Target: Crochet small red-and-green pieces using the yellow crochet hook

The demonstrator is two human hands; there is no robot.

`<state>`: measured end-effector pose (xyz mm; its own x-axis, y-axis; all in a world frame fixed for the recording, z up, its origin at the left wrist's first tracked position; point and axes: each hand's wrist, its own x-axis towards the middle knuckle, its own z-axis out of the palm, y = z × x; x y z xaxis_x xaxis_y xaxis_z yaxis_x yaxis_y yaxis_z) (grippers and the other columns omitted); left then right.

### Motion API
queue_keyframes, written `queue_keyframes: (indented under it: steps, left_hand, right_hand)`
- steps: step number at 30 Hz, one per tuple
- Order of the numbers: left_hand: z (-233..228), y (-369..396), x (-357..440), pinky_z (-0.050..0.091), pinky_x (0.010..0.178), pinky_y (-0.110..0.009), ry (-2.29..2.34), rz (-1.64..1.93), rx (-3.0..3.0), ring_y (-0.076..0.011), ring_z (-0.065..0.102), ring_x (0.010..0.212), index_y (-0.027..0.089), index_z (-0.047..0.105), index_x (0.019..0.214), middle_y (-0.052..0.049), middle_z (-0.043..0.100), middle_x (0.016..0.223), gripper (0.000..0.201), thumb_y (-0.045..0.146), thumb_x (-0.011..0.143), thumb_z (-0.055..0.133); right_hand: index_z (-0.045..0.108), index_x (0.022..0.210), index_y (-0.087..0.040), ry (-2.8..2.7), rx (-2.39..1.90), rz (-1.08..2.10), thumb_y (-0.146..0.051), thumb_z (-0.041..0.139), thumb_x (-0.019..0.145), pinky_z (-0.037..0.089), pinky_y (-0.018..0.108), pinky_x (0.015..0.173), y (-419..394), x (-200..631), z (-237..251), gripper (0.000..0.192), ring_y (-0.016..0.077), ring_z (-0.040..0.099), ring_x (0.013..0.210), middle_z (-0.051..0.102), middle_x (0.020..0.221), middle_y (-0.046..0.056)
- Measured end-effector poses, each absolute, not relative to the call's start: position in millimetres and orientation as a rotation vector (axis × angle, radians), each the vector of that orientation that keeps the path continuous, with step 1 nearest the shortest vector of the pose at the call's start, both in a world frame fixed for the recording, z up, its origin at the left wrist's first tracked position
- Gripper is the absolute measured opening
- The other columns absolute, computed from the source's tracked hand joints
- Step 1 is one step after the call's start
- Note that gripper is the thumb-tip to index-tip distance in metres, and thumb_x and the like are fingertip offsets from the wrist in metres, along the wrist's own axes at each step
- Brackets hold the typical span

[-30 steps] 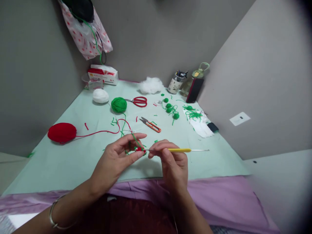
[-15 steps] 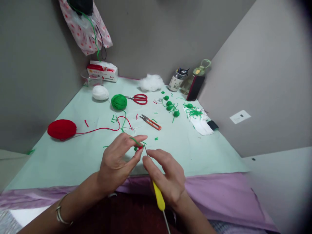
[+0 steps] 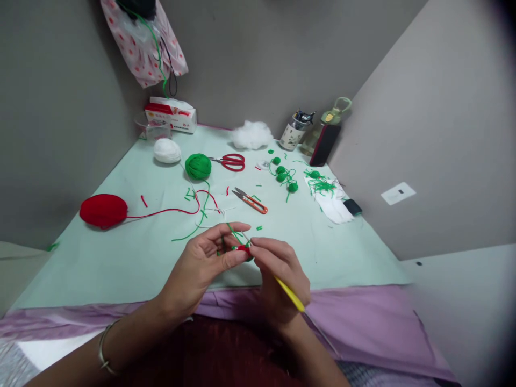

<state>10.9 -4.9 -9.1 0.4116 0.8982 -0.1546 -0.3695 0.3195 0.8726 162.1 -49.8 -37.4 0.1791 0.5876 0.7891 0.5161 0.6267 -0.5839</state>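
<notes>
Between thumb and fingers, my left hand (image 3: 205,263) pinches a small crochet piece (image 3: 243,249) in red and green. A strand of green yarn (image 3: 230,230) runs up over its index finger. My right hand (image 3: 282,274) is closed around a crochet hook with a yellow handle (image 3: 291,294); the metal tip meets the piece near the left fingertips. The hook's rear shaft points down to the right. Beyond the hands lie a green yarn ball (image 3: 198,166), a red yarn ball (image 3: 104,210) and a white yarn ball (image 3: 167,151).
Orange thread snips (image 3: 252,201) and red-handled scissors (image 3: 233,162) lie ahead. Small green crocheted balls (image 3: 293,187) sit to the right, near white tissue (image 3: 332,207). At the back are stuffing (image 3: 252,135), a pen cup (image 3: 293,134), a bottle (image 3: 331,117), a phone (image 3: 324,146) and a tissue box (image 3: 177,115).
The hook has swung so its handle slants more to the right. Both hands have shifted slightly right, and the left has turned, showing more of the red part.
</notes>
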Motion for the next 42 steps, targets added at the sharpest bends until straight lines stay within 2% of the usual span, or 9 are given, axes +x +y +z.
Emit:
queue_keyframes:
  steps: [7, 12, 15, 18, 21, 24, 27, 35, 42]
  left_hand:
    - [-8, -5, 12, 0.049, 0.075, -0.017, 0.749, 0.946, 0.815, -0.0087, 0.058, 0.078, 0.029, 0.080, 0.117, 0.003, 0.064, 0.080, 0.041, 0.027, 0.077, 0.091]
    - [-4, -2, 10, 0.036, 0.046, -0.012, 0.758, 0.901, 0.858, -0.0033, 0.045, 0.056, 0.032, 0.065, 0.142, 0.004, 0.062, 0.083, 0.071, 0.026, 0.076, 0.091]
    - [-3, 1, 8, 0.032, 0.042, -0.012, 0.745, 0.845, 0.906, -0.0001, 0.040, 0.049, 0.032, 0.054, 0.152, 0.004, 0.064, 0.086, 0.083, 0.026, 0.078, 0.090]
    - [-5, 3, 6, 0.037, 0.044, -0.013, 0.732, 0.841, 0.920, -0.0004, 0.045, 0.050, 0.033, 0.055, 0.151, 0.005, 0.065, 0.089, 0.081, 0.025, 0.079, 0.089]
    - [-6, 3, 5, 0.044, 0.051, -0.014, 0.727, 0.893, 0.938, -0.0025, 0.052, 0.056, 0.034, 0.065, 0.141, 0.006, 0.063, 0.085, 0.063, 0.024, 0.082, 0.086]
    - [-7, 1, 6, 0.052, 0.075, -0.015, 0.733, 0.965, 1.010, -0.0070, 0.063, 0.076, 0.034, 0.075, 0.128, 0.005, 0.066, 0.081, 0.048, 0.022, 0.082, 0.087]
    - [-5, 0, 8, 0.053, 0.090, -0.021, 0.731, 1.026, 1.039, -0.0102, 0.065, 0.085, 0.032, 0.074, 0.129, 0.005, 0.067, 0.082, 0.050, 0.022, 0.082, 0.087]
    - [2, -5, 11, 0.053, 0.080, -0.020, 0.887, 1.183, 1.148, -0.0101, 0.065, 0.080, 0.025, 0.069, 0.133, 0.005, 0.071, 0.083, 0.053, 0.017, 0.083, 0.083]
    - [-6, -10, 12, 0.054, 0.086, -0.023, 0.898, 1.269, 1.256, -0.0120, 0.069, 0.083, 0.027, 0.069, 0.128, 0.004, 0.075, 0.087, 0.045, 0.017, 0.086, 0.081]
  right_hand:
    - [0.079, 0.108, -0.031, -1.280, -0.945, 0.545, -0.012, 0.062, 0.099, 0.062, 0.033, 0.086, -44, 162, -27, 0.027, 0.0170, 0.073, 0.100, 0.079, 0.104, 0.002]
    - [0.080, 0.102, -0.031, -1.184, -0.902, 0.685, -0.019, 0.064, 0.099, 0.059, 0.034, 0.090, -41, 160, -29, 0.020, 0.0167, 0.073, 0.100, 0.081, 0.101, 0.001]
    - [0.080, 0.100, -0.031, -1.177, -0.858, 0.718, -0.022, 0.066, 0.099, 0.059, 0.034, 0.089, -40, 160, -29, 0.017, 0.0171, 0.073, 0.097, 0.081, 0.099, 0.000]
    - [0.080, 0.100, -0.031, -1.181, -0.844, 0.715, -0.024, 0.065, 0.099, 0.059, 0.035, 0.088, -40, 162, -28, 0.016, 0.0177, 0.074, 0.096, 0.081, 0.098, 0.001]
    - [0.079, 0.099, -0.029, -1.215, -0.867, 0.641, -0.024, 0.064, 0.100, 0.059, 0.037, 0.086, -39, 163, -27, 0.016, 0.0192, 0.073, 0.095, 0.081, 0.097, 0.003]
    - [0.078, 0.100, -0.027, -1.240, -0.871, 0.545, -0.021, 0.062, 0.100, 0.060, 0.038, 0.083, -40, 161, -27, 0.017, 0.0195, 0.073, 0.094, 0.080, 0.097, 0.004]
    - [0.077, 0.104, -0.028, -1.245, -0.883, 0.460, -0.018, 0.059, 0.101, 0.062, 0.036, 0.080, -44, 156, -29, 0.021, 0.0190, 0.072, 0.096, 0.078, 0.101, 0.004]
    - [0.069, 0.122, -0.030, -1.402, -0.838, 0.250, -0.014, 0.052, 0.103, 0.067, 0.039, 0.079, -51, 151, -39, 0.031, 0.0201, 0.075, 0.103, 0.075, 0.120, 0.008]
    - [0.065, 0.125, -0.028, -1.422, -0.886, 0.110, -0.016, 0.045, 0.105, 0.069, 0.042, 0.079, -53, 151, -50, 0.030, 0.0220, 0.077, 0.105, 0.074, 0.124, 0.010]
